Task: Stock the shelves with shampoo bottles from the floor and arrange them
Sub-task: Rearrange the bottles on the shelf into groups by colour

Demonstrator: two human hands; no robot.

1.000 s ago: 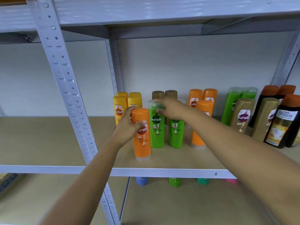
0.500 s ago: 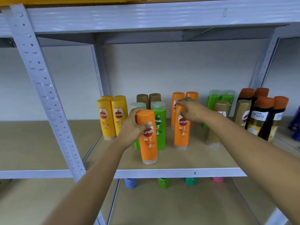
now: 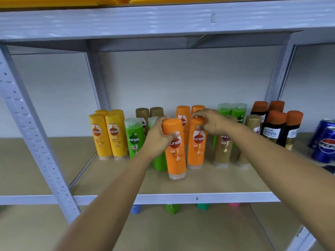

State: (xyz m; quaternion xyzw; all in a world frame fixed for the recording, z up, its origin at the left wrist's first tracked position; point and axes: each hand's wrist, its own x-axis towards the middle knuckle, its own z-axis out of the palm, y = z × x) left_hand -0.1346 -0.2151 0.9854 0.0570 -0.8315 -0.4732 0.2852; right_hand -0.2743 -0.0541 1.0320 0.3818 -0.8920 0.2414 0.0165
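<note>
My left hand [image 3: 160, 136] grips an orange Sunsilk bottle [image 3: 175, 154] standing near the front of the middle shelf [image 3: 199, 185]. My right hand [image 3: 211, 122] closes over the cap of a second orange bottle [image 3: 196, 151] just to its right. Behind them stand two more orange bottles [image 3: 183, 113]. Yellow bottles [image 3: 108, 134] stand at the left, green bottles [image 3: 134, 138] beside my left wrist, gold bottles [image 3: 223, 149] to the right, and more green ones [image 3: 233, 111] at the back.
Dark bottles with brown caps [image 3: 275, 127] and blue Pepsi cans [image 3: 324, 142] fill the shelf's right end. A perforated grey upright [image 3: 32, 134] crosses the left foreground. Coloured caps [image 3: 172, 208] show on the lower shelf. The shelf's left half is bare board.
The view has shifted so the shelf sits further left. My right hand stays on the second orange bottle, now standing close beside the one in my left hand, which moved right.
</note>
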